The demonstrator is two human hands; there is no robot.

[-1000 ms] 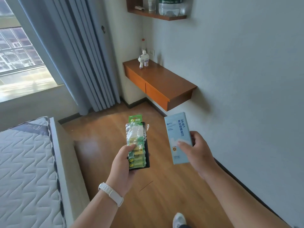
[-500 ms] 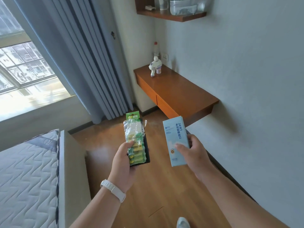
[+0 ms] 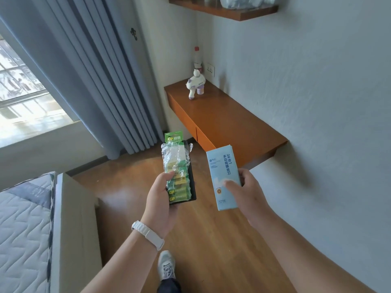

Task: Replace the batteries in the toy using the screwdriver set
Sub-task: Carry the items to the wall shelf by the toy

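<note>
While the left hand (image 3: pixel 160 199) grips the battery pack (image 3: pixel 178 176) and the right hand (image 3: pixel 247 193) holds the screwdriver set box (image 3: pixel 222 172), fingers (image 3: pixel 245 176) curled round each, the toy (image 3: pixel 195 84) stands far along the tabletop (image 3: pixel 232 123); set both down beside it, clear of the edge.

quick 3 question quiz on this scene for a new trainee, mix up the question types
1. True or false: the toy stands on the wall-mounted desk.
2. Pick one: the left hand holds A) the battery pack B) the toy C) nothing.
3. Fill in: the right hand grips the light blue ____ box.

Key: 1 true; 2 A; 3 screwdriver set.
</note>
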